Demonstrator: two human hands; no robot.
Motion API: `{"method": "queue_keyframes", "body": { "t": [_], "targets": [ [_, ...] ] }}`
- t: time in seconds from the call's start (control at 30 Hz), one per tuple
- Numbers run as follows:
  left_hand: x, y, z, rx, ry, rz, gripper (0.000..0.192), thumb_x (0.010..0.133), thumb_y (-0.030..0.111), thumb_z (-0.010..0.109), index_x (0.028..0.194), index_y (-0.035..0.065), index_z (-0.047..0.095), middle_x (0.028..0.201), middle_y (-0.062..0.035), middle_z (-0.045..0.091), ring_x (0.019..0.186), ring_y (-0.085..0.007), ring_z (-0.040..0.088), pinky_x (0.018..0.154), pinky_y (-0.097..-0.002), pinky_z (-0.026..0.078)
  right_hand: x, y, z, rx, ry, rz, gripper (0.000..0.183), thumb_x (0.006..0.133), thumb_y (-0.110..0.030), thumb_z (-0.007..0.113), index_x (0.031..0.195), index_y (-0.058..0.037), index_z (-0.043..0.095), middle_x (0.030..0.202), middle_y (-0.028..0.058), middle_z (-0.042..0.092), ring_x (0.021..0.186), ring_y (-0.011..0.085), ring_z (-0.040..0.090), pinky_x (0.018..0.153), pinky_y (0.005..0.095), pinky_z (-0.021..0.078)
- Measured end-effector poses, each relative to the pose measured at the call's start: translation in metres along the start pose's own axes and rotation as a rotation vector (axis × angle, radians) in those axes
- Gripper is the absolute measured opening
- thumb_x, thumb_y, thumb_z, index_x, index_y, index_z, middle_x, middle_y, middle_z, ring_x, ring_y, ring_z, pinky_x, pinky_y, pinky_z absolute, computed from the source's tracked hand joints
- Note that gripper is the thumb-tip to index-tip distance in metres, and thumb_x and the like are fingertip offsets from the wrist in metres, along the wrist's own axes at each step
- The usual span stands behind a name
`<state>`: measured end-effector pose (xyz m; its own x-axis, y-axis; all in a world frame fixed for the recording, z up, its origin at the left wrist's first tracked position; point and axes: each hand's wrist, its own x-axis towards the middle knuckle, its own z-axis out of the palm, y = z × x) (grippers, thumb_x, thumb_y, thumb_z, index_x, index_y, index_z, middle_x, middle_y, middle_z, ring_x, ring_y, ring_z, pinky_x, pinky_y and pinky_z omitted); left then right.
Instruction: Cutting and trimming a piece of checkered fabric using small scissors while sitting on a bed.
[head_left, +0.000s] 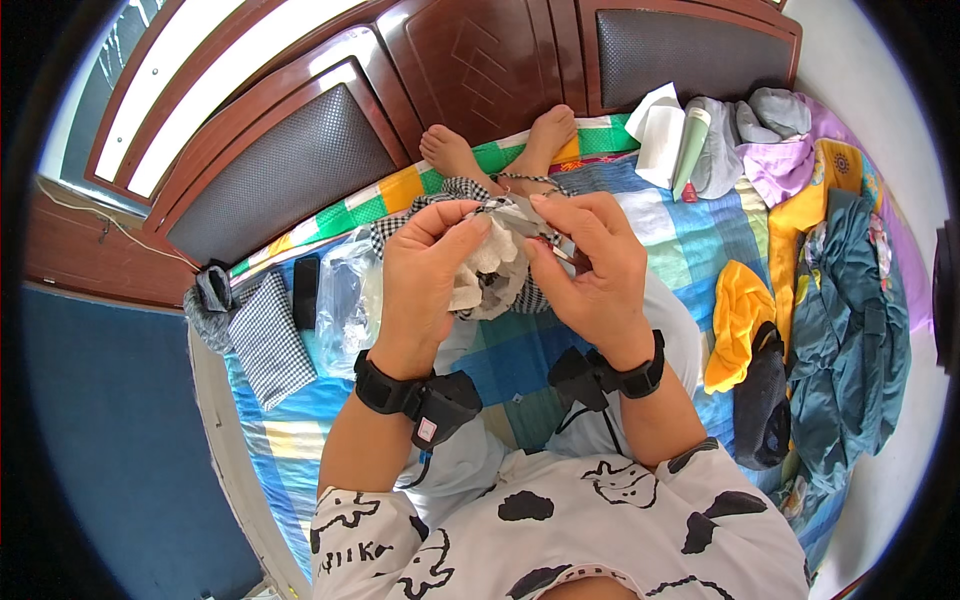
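Observation:
My left hand (431, 270) pinches the edge of a gathered cloth piece (491, 251), cream with black-and-white checked parts, between thumb and fingers. Opposite it, my right hand (592, 259) holds a small tool with a thin metallic part and some red, partly hidden by the fingers; its exact kind cannot be told. The tool's metallic end lies close to my left fingertips at the cloth. More black-and-white checked fabric (394, 231) spreads behind and below the hands, near my bare feet. Both wrists wear black straps with black devices.
Left on the bed are a clear plastic bag (341, 307), a black phone-like object (305, 292) and folded checked cloth (271, 341). Rightward lie a green tube (691, 150), yellow cloth (739, 322), a black mesh pouch (763, 405) and teal clothing (847, 337). A wooden headboard (487, 67) stands ahead.

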<state>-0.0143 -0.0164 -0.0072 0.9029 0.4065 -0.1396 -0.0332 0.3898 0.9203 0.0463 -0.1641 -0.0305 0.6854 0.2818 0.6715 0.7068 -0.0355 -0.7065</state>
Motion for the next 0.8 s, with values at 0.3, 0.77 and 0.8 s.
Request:
{"method": "queue_keyframes", "body": {
  "t": [0.3, 0.77, 0.8],
  "targets": [
    [-0.001, 0.001, 0.0, 0.064, 0.008, 0.041, 0.017, 0.079, 0.004, 0.064, 0.095, -0.002, 0.062, 0.084, -0.0064, 0.064, 0.071, -0.0087, 0.06, 0.062, -0.0193, 0.048, 0.0, -0.003, -0.001, -0.03, -0.024, 0.031, 0.033, 0.07, 0.0, 0.069, 0.102, -0.0034, 0.062, 0.091, 0.0062, 0.057, 0.065, 0.0072, 0.052, 0.048, 0.0186, 0.0385],
    [0.0, 0.002, 0.0, -0.078, 0.003, -0.049, 0.016, 0.08, 0.007, 0.063, 0.095, 0.0012, 0.061, 0.084, -0.0057, 0.065, 0.071, -0.0105, 0.062, 0.062, -0.0221, 0.05, -0.007, 0.0, 0.015, -0.045, 0.053, -0.023, 0.038, 0.071, -0.001, 0.068, 0.108, -0.0044, 0.059, 0.092, 0.0051, 0.054, 0.052, 0.0052, 0.039, 0.045, 0.0194, 0.0343],
    [0.0, 0.002, 0.0, -0.126, -0.008, -0.079, 0.016, 0.081, 0.008, 0.062, 0.095, 0.0019, 0.06, 0.085, -0.0056, 0.064, 0.072, -0.011, 0.062, 0.063, -0.0224, 0.05, -0.007, 0.001, 0.016, -0.044, 0.052, -0.023, 0.038, 0.071, -0.001, 0.068, 0.108, -0.0044, 0.059, 0.092, 0.0051, 0.054, 0.052, 0.0052, 0.039, 0.045, 0.0194, 0.0343]
  ]
}}
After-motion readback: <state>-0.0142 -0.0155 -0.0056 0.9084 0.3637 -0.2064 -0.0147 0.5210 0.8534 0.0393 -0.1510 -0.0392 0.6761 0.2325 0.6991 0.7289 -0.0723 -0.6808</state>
